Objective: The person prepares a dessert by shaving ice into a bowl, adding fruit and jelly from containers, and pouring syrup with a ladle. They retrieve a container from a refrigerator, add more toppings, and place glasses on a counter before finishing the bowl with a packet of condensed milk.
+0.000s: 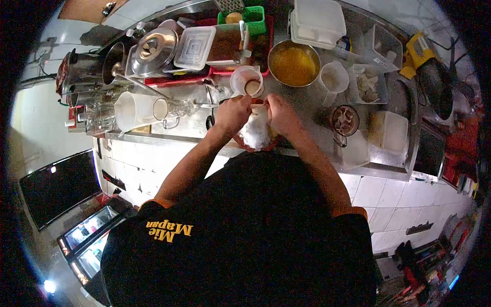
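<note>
Close to my body, a reddish-rimmed bowl (247, 147) holds a heaped white mound (254, 132) that looks like shaved ice. Above its far side my left hand (233, 115) and my right hand (280, 115) are both closed, fingertips almost meeting. Between them they grip a small reddish-brown item (257, 101), perhaps a packet; its kind is too small to tell. Just beyond my fingers stands a white plastic measuring jug (246, 77) with some light brown liquid inside. A dark handle partly shows beside my left wrist.
Left on the steel counter are a large pitcher (134, 111), glass mugs (100, 116) and a lidded metal pot (152, 48). Behind are a bowl of orange-yellow liquid (294, 64) and a green basket (254, 20). A glass mug of dark brown drink (343, 121) and plastic containers (388, 130) stand right.
</note>
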`<state>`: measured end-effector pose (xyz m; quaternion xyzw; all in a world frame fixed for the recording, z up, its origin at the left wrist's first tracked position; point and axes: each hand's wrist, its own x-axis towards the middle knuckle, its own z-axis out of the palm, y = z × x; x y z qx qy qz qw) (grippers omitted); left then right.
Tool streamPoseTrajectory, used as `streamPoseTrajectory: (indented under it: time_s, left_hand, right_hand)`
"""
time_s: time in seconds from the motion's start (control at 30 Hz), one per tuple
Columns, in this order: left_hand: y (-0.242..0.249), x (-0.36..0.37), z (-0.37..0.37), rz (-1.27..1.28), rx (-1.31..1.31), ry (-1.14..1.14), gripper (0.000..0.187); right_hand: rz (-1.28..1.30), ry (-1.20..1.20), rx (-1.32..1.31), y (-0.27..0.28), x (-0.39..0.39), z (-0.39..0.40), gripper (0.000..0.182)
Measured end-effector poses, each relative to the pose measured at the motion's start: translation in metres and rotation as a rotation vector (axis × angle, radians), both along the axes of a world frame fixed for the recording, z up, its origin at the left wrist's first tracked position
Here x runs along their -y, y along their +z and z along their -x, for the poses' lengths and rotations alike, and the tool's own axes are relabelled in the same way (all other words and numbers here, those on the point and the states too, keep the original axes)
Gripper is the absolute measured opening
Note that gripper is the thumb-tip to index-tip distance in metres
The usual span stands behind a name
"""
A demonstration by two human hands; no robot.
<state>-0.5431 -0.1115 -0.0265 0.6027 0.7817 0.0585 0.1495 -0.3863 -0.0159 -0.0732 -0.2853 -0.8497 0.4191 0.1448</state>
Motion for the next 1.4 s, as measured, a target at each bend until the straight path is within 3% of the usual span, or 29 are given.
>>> streamPoseTrajectory:
  time_s: [0.07,0.17,0.37,0.47,0.5,0.6,0.67,0.83,0.9,1.0,1.07,1.17,1.27,1.33,1.4]
  left_hand:
    - [0.003,0.000,-0.001,-0.002,0.014,0.029,0.015]
    - [0.012,0.000,-0.003,0.046,0.057,0.080,0.015]
    - [-0.012,0.006,0.006,0.022,0.036,-0.058,0.027]
    - [-0.017,0.007,0.011,-0.006,-0.015,-0.101,0.029]
    - [-0.017,0.008,0.012,-0.011,-0.011,-0.109,0.021]
    - [-0.005,0.007,0.011,0.005,-0.023,-0.088,0.022]
    - [-0.010,0.007,0.010,0.021,-0.007,-0.054,0.023]
    - [-0.014,0.003,0.009,-0.019,-0.023,-0.114,0.018]
    - [-0.012,0.008,0.009,0.022,-0.011,-0.087,0.019]
    - [-0.007,0.006,0.017,-0.164,0.060,-0.163,0.019]
    - [0.003,0.009,0.014,-0.136,0.134,-0.008,0.016]
    - [-0.006,0.011,0.013,-0.050,0.071,0.008,0.016]
    - [0.008,0.004,0.015,-0.082,0.111,0.039,0.018]
    - [0.017,0.003,0.011,0.005,0.175,0.077,0.021]
    - [0.016,0.000,0.010,-0.094,0.196,0.087,0.020]
  right_hand:
    - [-0.099,-0.039,-0.114,-0.004,0.004,-0.004,0.018]
    - [-0.022,-0.025,-0.043,0.031,0.002,-0.007,0.021]
    - [-0.234,-0.015,-0.228,0.018,0.001,-0.006,0.026]
    - [-0.252,0.071,-0.093,0.008,-0.002,-0.004,0.028]
    - [-0.259,0.067,-0.093,0.009,-0.004,-0.005,0.028]
    - [-0.279,0.089,-0.103,0.021,-0.007,-0.004,0.030]
    - [-0.166,0.150,-0.060,0.033,-0.007,0.000,0.028]
    - [-0.113,0.075,-0.086,-0.007,0.002,0.013,0.022]
    - [-0.115,0.063,-0.138,0.004,0.005,0.014,0.021]
    - [-0.208,0.140,-0.005,0.028,-0.001,0.012,0.021]
    - [-0.186,0.142,-0.016,0.036,0.000,0.010,0.023]
    - [-0.219,0.117,-0.010,-0.005,0.001,0.010,0.026]
    - [-0.170,0.102,0.033,0.048,0.002,0.003,0.029]
    - [-0.151,0.088,0.047,0.028,0.004,0.000,0.030]
    - [-0.164,0.073,0.042,0.017,-0.006,0.002,0.031]
